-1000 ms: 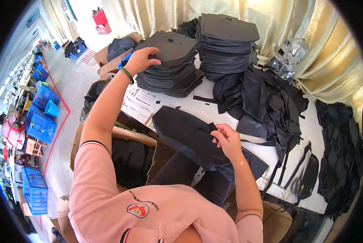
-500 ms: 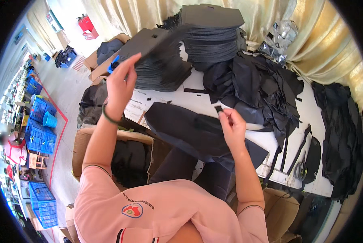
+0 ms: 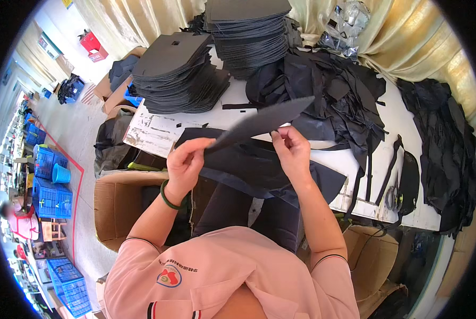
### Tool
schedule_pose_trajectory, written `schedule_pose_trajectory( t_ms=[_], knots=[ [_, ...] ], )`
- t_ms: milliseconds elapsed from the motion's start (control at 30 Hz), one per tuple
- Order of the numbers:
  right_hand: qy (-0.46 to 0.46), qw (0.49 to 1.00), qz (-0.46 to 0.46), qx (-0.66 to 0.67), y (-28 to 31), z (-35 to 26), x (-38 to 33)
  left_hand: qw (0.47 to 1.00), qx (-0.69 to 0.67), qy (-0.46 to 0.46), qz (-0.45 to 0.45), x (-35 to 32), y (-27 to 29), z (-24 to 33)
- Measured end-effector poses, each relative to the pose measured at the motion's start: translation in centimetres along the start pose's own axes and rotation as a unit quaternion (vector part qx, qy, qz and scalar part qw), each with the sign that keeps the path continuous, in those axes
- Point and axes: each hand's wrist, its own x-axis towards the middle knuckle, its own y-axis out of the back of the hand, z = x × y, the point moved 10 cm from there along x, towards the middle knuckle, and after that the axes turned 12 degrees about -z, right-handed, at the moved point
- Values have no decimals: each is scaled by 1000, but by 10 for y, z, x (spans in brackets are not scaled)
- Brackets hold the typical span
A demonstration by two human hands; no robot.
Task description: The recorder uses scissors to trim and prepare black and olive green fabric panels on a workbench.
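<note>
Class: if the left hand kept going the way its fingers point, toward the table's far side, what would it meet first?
Probably the dark sheet the left hand already pinches; beyond it, likely the nearer stack of cut panels, though depth is unclear.

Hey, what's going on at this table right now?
A person in a pink shirt holds a flat dark grey panel above the white worktable, the left hand pinching its near end and the right hand gripping its edge. Under the hands a large dark fabric piece lies over the table's front edge. Two tall stacks of similar grey panels stand at the far side, next to a heap of black fabric pieces. Open cardboard boxes sit below the table.
</note>
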Motion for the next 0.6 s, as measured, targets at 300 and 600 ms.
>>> schedule_pose_trajectory(
  t_ms=[300, 600],
  knots=[
    [41, 982, -185, 7, -34, -4, -4, 958, 47, 60, -276, 30, -77, -22],
    [-260, 824, -320, 389, -25, -5, -22, 935, 246, -146, -209, 47, -123, 9]
  ],
)
